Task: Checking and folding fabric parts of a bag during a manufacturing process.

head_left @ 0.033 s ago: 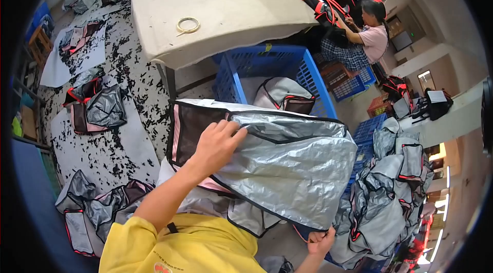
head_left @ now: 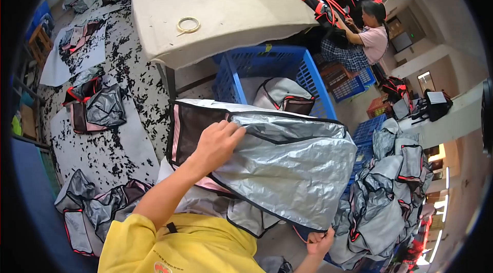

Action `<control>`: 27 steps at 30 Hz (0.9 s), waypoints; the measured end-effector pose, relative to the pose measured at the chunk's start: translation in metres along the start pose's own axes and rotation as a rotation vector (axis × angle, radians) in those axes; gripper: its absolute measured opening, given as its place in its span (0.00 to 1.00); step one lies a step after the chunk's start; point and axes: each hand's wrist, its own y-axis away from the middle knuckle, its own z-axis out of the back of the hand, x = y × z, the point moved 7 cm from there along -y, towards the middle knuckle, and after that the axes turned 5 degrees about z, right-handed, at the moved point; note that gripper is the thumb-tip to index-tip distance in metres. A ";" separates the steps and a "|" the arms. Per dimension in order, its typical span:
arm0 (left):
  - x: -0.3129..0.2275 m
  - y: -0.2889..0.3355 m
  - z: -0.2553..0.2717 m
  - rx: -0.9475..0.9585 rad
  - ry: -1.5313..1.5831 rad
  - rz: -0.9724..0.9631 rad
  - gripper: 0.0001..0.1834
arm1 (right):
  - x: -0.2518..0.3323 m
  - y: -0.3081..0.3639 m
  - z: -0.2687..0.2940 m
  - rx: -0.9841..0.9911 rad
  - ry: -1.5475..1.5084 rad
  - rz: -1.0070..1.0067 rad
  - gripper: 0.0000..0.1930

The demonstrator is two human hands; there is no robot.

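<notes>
A silver foil-lined bag piece point(head_left: 292, 170) with black edging is stretched out in front of me. Its left end has a dark mesh panel point(head_left: 197, 132) and a pink strip. At the seam between mesh and foil, my left hand point(head_left: 218, 142) is closed on the bag piece with curled fingers; the fingertips are partly hidden. Down at the lower right corner, my right hand point(head_left: 319, 242) pinches the black edge between thumb and fingers. More grey and silver pieces point(head_left: 251, 216) lie under it, close to my body.
Beyond the bag piece stands a blue crate point(head_left: 233, 75) holding another grey piece point(head_left: 285, 93). A pale table point(head_left: 221, 6) with a tape ring point(head_left: 188, 25) is behind. Piled bag pieces point(head_left: 385, 201) rise at right. Black scraps point(head_left: 115, 139) litter the left floor. A person point(head_left: 372, 42) sits far right.
</notes>
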 end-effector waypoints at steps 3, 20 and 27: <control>0.015 0.001 -0.014 0.050 0.040 -0.044 0.14 | -0.002 -0.005 0.013 -0.018 0.000 0.034 0.12; 0.046 0.060 -0.023 0.390 0.777 0.522 0.06 | -0.025 -0.019 0.047 0.007 -0.063 0.037 0.09; 0.005 0.082 -0.016 0.495 0.691 0.355 0.03 | -0.037 -0.017 0.084 -0.035 -0.012 -0.016 0.10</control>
